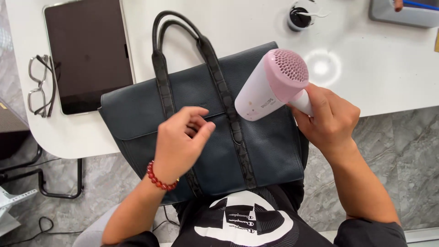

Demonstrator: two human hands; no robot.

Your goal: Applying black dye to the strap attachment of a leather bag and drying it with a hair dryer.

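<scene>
While the dark leather tote bag (201, 123) lies flat, half on the white worktop (375, 77) and half over the person's lap, the right hand (327, 121) grips the handle of a pink and white hair dryer (272, 84) just above it; the fingers hide most of the handle. The left hand (180, 142) hovers empty over the bag's front, fingers loosely curled. Whether it touches the leather I cannot tell. A dark tablet (89, 52) and glasses (40, 84) lie beside the bag, and a grey device (402, 13) is cut off at the top edge.
</scene>
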